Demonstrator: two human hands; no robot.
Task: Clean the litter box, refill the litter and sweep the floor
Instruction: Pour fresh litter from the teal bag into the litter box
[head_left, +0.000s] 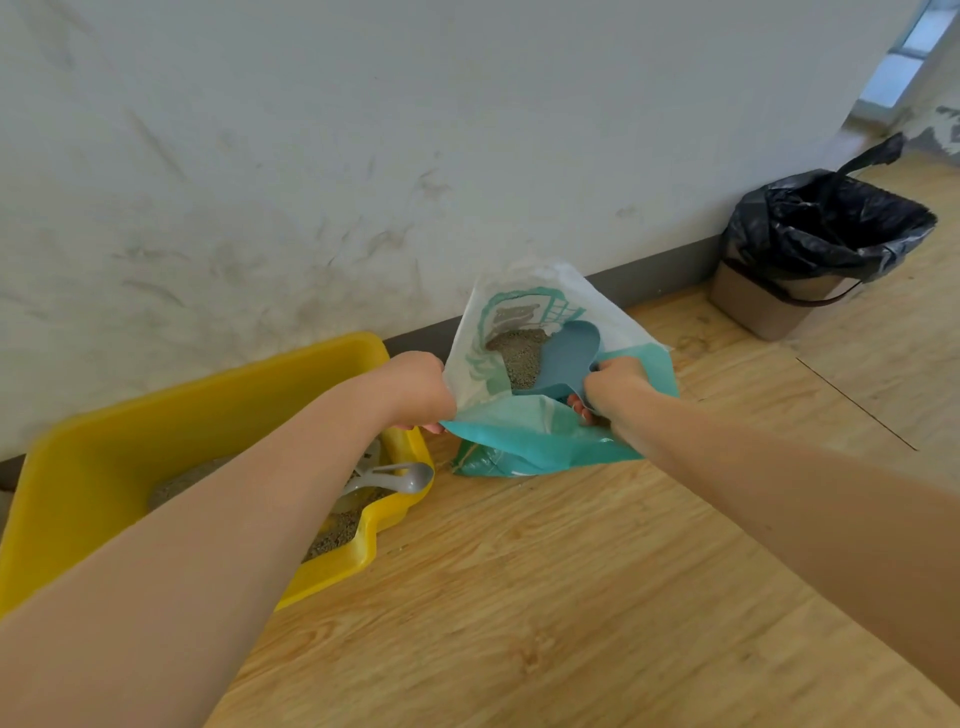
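A teal and white litter bag (524, 441) stands open on the floor by the wall, with grey litter (514, 353) showing inside. My left hand (415, 389) grips the bag's left edge and holds it open. My right hand (613, 387) holds the handle of a blue scoop (566, 358) whose bowl is inside the bag on the litter. To the left stands the yellow litter box (78, 467) with some litter in it. A grey slotted scoop (395, 475) lies in the box, partly hidden by my left forearm.
A beige bin (769, 306) lined with a black bag (826, 223) stands against the wall at the right. The floor is light wood (571, 597), with a few litter grains near the box corner. A scuffed white wall (363, 156) runs behind everything.
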